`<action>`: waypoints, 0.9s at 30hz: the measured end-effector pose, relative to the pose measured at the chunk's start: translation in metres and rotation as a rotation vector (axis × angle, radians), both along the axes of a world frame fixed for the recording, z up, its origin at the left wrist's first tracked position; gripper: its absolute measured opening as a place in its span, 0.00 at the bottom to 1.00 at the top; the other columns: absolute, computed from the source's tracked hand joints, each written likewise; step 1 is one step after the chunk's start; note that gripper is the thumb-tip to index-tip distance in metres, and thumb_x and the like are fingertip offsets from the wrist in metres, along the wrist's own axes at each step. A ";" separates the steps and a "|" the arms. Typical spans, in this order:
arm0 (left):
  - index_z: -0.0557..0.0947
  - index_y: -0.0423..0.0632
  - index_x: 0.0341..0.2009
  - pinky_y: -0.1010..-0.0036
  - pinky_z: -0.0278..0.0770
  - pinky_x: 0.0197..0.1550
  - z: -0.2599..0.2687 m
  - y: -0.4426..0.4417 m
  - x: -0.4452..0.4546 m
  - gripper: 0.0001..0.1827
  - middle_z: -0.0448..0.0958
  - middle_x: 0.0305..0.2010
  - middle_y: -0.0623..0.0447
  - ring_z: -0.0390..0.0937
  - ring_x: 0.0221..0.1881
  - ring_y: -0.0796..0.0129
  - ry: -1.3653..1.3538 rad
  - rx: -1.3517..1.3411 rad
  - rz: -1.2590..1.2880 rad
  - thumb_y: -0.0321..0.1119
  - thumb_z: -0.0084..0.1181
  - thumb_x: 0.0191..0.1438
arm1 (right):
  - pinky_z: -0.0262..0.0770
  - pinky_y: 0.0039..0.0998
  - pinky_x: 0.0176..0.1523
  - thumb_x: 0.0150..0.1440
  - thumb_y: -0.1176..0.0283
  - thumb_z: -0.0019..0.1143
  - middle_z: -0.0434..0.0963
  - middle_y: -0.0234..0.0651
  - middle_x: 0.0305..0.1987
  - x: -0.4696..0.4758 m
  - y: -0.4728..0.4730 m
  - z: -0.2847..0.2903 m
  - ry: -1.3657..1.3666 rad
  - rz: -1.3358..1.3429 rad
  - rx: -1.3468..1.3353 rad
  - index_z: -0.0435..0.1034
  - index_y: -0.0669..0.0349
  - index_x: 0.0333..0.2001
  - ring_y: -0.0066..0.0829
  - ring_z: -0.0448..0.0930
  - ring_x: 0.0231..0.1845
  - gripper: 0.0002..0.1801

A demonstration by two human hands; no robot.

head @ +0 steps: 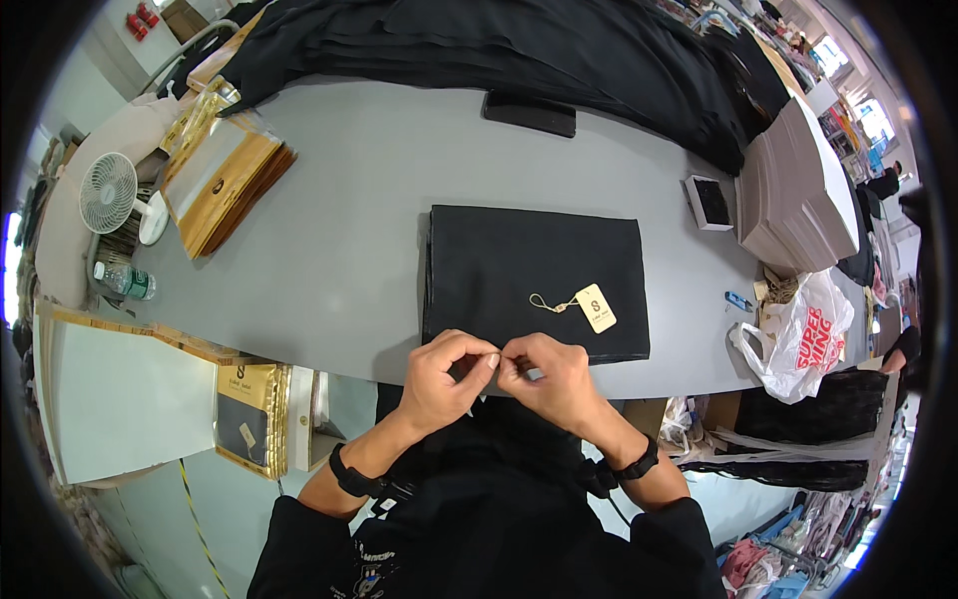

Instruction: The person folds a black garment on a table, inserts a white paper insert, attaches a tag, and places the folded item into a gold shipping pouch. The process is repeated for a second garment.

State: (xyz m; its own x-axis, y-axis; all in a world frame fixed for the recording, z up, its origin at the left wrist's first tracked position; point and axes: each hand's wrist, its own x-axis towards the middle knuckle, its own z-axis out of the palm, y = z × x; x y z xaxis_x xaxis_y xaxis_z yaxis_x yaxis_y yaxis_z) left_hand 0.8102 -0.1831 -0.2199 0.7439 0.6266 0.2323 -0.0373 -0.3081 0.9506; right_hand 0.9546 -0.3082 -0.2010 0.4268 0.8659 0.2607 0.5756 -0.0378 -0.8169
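A folded black cloth [509, 269] lies flat on the grey table in front of me. On its lower right part rests a cream hang tag [596, 308] with a looped cord [552, 303] stretched out to the left. My left hand [455, 374] and my right hand [545, 378] meet at the cloth's near edge, thumbs pressed to forefingers. Their fingertips almost touch each other. Whatever may be pinched between them is too small to make out. The tag lies beyond my right hand, untouched.
Black fabric [479, 37] spans the table's far side, a dark phone [530, 114] before it. Left are gold-printed packaging bags [224, 183], a fan [110, 193] and a bottle [126, 280]. Right are stacked white boards [793, 187], a small box [708, 204], blue thread snips [739, 301] and a plastic bag [801, 337].
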 end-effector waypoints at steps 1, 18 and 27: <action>0.86 0.41 0.36 0.74 0.78 0.32 -0.001 0.001 0.001 0.03 0.84 0.34 0.52 0.80 0.31 0.68 -0.018 0.054 0.007 0.24 0.68 0.58 | 0.85 0.23 0.36 0.55 0.81 0.69 0.86 0.35 0.33 -0.001 0.000 0.001 0.183 -0.019 -0.069 0.80 0.66 0.39 0.22 0.88 0.32 0.07; 0.84 0.44 0.37 0.63 0.75 0.37 -0.014 0.034 0.023 0.03 0.82 0.34 0.51 0.77 0.35 0.54 0.048 0.529 0.167 0.24 0.66 0.58 | 0.74 0.35 0.32 0.59 0.72 0.69 0.79 0.34 0.39 0.049 0.018 -0.016 -0.294 -0.156 -0.162 0.81 0.61 0.36 0.35 0.79 0.29 0.05; 0.85 0.43 0.37 0.64 0.79 0.39 -0.019 0.035 0.019 0.08 0.82 0.36 0.50 0.79 0.37 0.54 -0.040 0.669 0.102 0.21 0.69 0.52 | 0.79 0.33 0.34 0.58 0.73 0.69 0.80 0.34 0.41 0.035 0.039 -0.001 -0.201 -0.005 -0.122 0.80 0.62 0.36 0.35 0.82 0.28 0.05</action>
